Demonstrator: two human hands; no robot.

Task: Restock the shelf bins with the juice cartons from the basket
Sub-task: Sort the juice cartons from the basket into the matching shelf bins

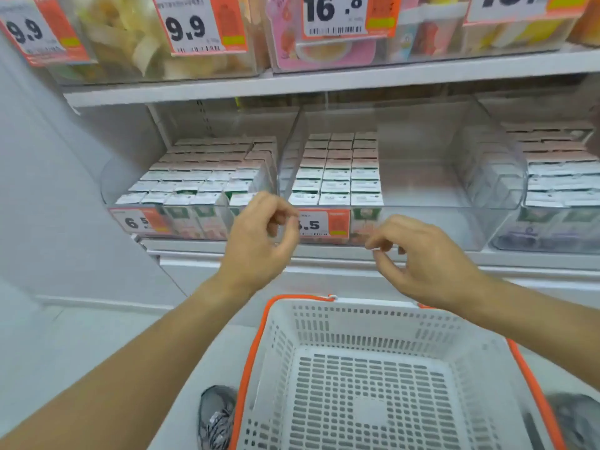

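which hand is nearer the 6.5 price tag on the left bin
Left. The left hand hangs just right of the 6.5 price tag, at about its height. The right hand is much farther right, in front of the middle bin.

I have only the one view, a wide-angle camera on the person's head, looking forward and down at the store shelf [324, 82] from close in front of it. It sits near enough that both forearms reach up from the bottom edge and the basket [373, 319] fills the lower middle, straight lines bowing toward the frame's edges.
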